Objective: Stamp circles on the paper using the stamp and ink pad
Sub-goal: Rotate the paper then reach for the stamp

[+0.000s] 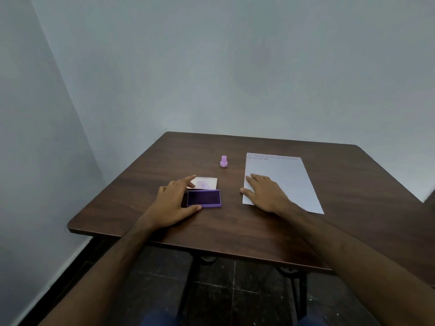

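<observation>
A purple ink pad (204,198) lies open on the brown table (235,227), its pale lid (206,183) folded back behind it. My left hand (175,201) grips the pad's left side, thumb at the front edge and fingers at the back. A small purple stamp (223,161) stands upright farther back, untouched. To the right lies a white sheet of paper (287,180) with rows of faint stamped circles along its far edge. My right hand (264,192) rests flat on the paper's near left corner, fingers spread.
The table stands in a corner between two pale walls (211,67). Its near edge runs above a dark tiled floor (235,290) and black table legs.
</observation>
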`<state>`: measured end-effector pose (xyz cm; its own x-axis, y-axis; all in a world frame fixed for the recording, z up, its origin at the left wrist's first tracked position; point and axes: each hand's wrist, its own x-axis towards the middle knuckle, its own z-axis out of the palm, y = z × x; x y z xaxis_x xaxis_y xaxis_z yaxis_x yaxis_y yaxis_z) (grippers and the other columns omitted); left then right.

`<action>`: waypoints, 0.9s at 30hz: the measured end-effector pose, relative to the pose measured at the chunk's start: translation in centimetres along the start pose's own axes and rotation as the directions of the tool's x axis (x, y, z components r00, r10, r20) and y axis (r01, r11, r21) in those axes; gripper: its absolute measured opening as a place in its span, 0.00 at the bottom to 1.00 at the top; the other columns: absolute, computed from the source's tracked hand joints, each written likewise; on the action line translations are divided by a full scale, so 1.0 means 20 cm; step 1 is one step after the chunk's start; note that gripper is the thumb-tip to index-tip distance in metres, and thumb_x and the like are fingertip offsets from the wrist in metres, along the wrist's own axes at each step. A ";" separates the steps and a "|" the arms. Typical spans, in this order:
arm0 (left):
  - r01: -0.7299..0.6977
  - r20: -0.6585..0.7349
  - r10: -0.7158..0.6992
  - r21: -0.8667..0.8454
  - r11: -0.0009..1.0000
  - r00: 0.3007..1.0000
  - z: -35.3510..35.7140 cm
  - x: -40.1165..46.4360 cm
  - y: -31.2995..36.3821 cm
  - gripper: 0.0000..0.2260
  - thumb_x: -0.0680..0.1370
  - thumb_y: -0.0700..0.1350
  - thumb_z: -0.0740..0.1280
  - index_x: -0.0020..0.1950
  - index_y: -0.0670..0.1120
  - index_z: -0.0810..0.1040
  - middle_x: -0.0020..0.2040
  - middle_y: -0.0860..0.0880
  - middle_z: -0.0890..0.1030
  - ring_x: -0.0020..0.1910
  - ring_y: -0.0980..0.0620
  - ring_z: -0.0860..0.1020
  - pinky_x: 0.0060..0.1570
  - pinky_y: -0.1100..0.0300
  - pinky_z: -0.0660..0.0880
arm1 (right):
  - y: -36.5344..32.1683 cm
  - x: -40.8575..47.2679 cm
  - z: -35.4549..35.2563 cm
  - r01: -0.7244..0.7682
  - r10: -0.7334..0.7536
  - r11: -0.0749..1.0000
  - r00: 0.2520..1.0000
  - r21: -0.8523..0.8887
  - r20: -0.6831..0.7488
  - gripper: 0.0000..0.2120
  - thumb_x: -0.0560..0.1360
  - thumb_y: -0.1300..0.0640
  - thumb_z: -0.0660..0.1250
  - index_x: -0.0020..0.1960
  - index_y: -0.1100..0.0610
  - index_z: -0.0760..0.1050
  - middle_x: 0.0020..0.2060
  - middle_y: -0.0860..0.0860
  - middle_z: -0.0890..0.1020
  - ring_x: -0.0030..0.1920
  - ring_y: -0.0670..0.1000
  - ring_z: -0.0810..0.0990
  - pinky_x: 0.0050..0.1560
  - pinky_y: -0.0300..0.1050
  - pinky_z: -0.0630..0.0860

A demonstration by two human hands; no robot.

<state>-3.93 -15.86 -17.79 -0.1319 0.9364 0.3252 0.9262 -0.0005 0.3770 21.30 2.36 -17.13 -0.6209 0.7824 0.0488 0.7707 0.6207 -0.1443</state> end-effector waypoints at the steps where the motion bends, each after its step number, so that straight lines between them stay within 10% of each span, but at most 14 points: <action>1: -0.019 -0.019 0.020 0.026 0.999 1.000 0.00 0.00 0.01 0.37 0.73 0.66 0.67 0.78 0.57 0.57 0.69 0.58 0.72 0.68 0.56 0.68 0.64 0.53 0.60 | 0.01 -0.03 -0.01 0.015 -0.015 1.000 1.000 0.014 0.004 0.32 0.81 0.35 0.51 0.79 0.51 0.58 0.80 0.52 0.60 0.79 0.54 0.60 0.77 0.54 0.57; 11: -0.393 -0.021 0.420 0.308 0.866 0.907 0.08 0.02 0.38 0.18 0.80 0.58 0.57 0.67 0.55 0.73 0.71 0.53 0.73 0.72 0.54 0.69 0.72 0.49 0.61 | 0.20 -0.46 -0.16 0.218 -0.189 0.948 0.972 0.232 -0.138 0.06 0.79 0.49 0.65 0.50 0.50 0.78 0.49 0.47 0.80 0.49 0.48 0.77 0.56 0.53 0.76; 15: -0.481 0.171 0.450 0.315 0.818 0.877 0.20 0.11 0.61 0.22 0.81 0.62 0.53 0.72 0.54 0.69 0.77 0.50 0.67 0.77 0.52 0.63 0.77 0.46 0.51 | 0.25 -0.50 -0.20 0.101 -0.059 0.973 0.977 0.206 -0.203 0.18 0.79 0.48 0.65 0.68 0.51 0.73 0.68 0.51 0.76 0.66 0.53 0.73 0.69 0.56 0.70; 19: -0.422 0.170 0.387 0.318 0.849 0.906 0.21 0.12 0.61 0.25 0.80 0.64 0.54 0.75 0.55 0.65 0.77 0.51 0.66 0.77 0.52 0.62 0.77 0.44 0.53 | 0.28 -0.52 -0.15 0.064 -0.066 0.994 0.998 0.086 0.019 0.29 0.80 0.39 0.57 0.77 0.50 0.62 0.78 0.50 0.63 0.77 0.54 0.61 0.75 0.56 0.59; 27: -0.163 0.041 0.158 0.222 0.961 0.987 0.05 0.02 0.27 0.37 0.72 0.74 0.59 0.77 0.59 0.58 0.76 0.56 0.67 0.74 0.54 0.65 0.71 0.49 0.58 | 0.27 -0.47 -0.21 0.277 -0.258 0.951 0.956 0.138 -0.140 0.06 0.79 0.48 0.63 0.50 0.48 0.77 0.49 0.43 0.79 0.50 0.46 0.77 0.59 0.56 0.73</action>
<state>1.31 -15.24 -16.49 0.0309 0.9383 0.3445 0.9903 -0.0754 0.1164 31.89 -1.36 -14.23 -0.7724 0.5948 0.2227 0.5409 0.7998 -0.2602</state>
